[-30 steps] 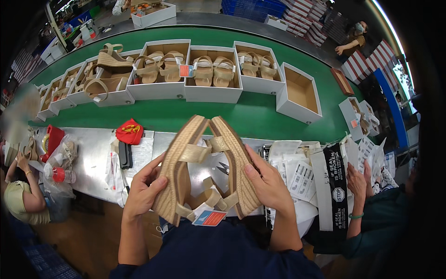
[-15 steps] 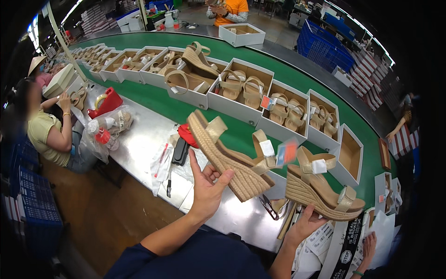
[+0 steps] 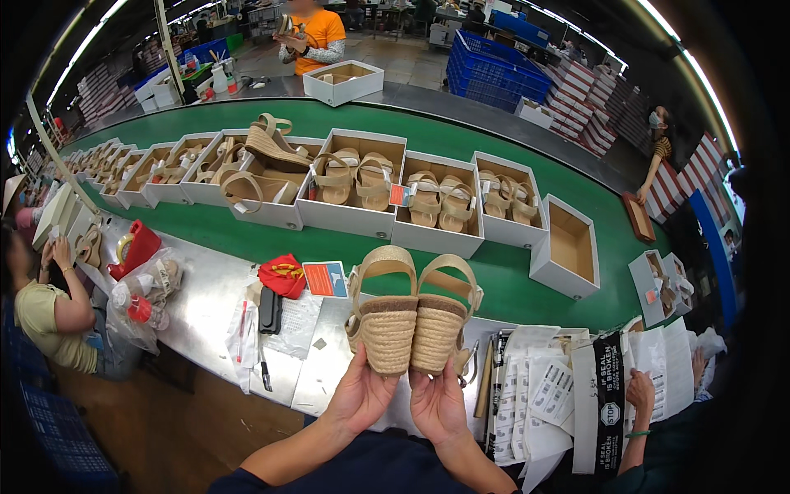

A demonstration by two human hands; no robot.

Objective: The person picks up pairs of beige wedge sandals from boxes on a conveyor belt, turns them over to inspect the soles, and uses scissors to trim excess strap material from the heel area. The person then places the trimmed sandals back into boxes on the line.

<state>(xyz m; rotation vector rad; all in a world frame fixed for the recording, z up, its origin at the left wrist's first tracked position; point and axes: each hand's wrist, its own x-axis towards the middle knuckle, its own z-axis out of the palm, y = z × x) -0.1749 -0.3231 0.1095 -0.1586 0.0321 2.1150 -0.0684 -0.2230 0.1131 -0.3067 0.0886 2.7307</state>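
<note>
Two beige wedge sandals with woven rope heels are held side by side over the metal table, their heel backs facing me and their ankle straps upward. My left hand [image 3: 360,397] is closed around the bottom of the left sandal [image 3: 388,337]. Gripping the right sandal [image 3: 436,339] the same way is my right hand [image 3: 439,407]. The heels touch each other. An orange and blue card tag [image 3: 326,279] shows beside the left sandal's strap. The toes are hidden behind the heels.
White shoeboxes [image 3: 436,239] with sandals line the green conveyor belt [image 3: 346,267]; one box [image 3: 569,251] holds no shoes. On the metal table [image 3: 206,329] lie a red cloth [image 3: 282,275], a black case [image 3: 269,310] and printed sheets [image 3: 551,387]. A co-worker's hand [image 3: 640,391] is at right.
The sandals have come together and turned from side-on to heels facing me. Both hands have moved closer to each other. The view has swung right.
</note>
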